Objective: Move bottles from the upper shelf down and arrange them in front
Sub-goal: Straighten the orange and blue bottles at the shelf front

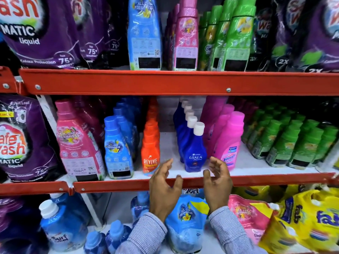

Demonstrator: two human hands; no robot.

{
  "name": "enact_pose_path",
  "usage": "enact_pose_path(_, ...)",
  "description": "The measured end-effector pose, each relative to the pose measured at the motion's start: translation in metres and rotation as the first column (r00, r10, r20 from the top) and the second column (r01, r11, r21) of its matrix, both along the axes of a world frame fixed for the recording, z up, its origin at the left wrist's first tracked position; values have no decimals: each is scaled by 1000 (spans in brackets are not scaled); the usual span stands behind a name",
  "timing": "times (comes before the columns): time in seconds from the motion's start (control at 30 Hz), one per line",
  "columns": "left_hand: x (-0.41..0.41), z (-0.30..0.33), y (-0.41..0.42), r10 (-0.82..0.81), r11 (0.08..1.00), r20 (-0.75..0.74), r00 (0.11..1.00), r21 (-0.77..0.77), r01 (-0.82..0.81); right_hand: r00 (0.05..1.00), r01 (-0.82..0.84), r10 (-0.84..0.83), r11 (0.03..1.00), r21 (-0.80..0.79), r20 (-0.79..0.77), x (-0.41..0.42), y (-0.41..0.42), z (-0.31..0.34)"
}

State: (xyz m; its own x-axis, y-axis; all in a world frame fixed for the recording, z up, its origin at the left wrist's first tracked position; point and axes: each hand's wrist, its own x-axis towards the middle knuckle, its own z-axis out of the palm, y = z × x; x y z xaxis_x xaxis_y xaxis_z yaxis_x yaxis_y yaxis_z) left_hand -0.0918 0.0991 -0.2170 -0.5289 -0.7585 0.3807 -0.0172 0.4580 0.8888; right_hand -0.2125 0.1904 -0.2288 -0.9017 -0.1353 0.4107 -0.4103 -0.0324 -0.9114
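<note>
On the middle shelf (256, 169) a row of dark blue Ujala bottles with white caps runs front to back; the front one (195, 153) stands upright near the shelf's edge. My left hand (164, 187) and my right hand (218, 184) hover just in front of it, one on each side, fingers curled apart and holding nothing. An orange Revive bottle (150, 153) stands left of it and a pink Vanish bottle (229, 143) right of it. The upper shelf (165, 82) carries a tall light blue bottle (145, 33), pink bottles (186, 37) and green bottles (234, 39).
Purple detergent pouches (36, 30) flank both shelves. Light blue bottles (117, 147), a pink pouch (78, 143) and several green bottles (286, 142) fill the middle shelf. Below lie a blue refill pouch (185, 220), a Surf bottle (60, 224) and yellow packs (302, 226).
</note>
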Motion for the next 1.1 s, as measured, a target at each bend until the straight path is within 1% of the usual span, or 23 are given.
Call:
enact_pose_path(0.07, -13, 2, 4, -44, 998, 31, 999, 41, 42, 998, -69, 68, 994, 84, 5, -6, 0, -4)
enact_pose_path(0.2, -35, 8, 9, -75, 994, 55, 996, 81, 70, 983, -173, 182, 955, 240, -14, -18, 1, 1)
enact_pose_path(0.3, -46, 9, 10, -105, 992, 52, 993, 82, 101, 968, -233, 250, 926, 299, -20, -25, -1, 6)
enact_pose_path(0.53, -52, -4, 9, -133, 983, 17, 991, 130, 130, 922, -379, 384, 867, 324, 51, -38, 0, 6)
enact_pose_path(0.7, -53, -6, 8, -128, 983, -17, 992, 130, 129, 896, -434, 441, 845, 312, 52, -40, 3, 3)
enact_pose_path(0.97, -53, -9, 9, -76, 990, -53, 996, 118, 82, 892, -433, 451, 831, 349, 32, -39, 5, 4)
enact_pose_path(1.1, -53, -8, 10, -81, 990, -61, 995, 114, 87, 895, -428, 445, 829, 359, 40, -40, 4, 4)
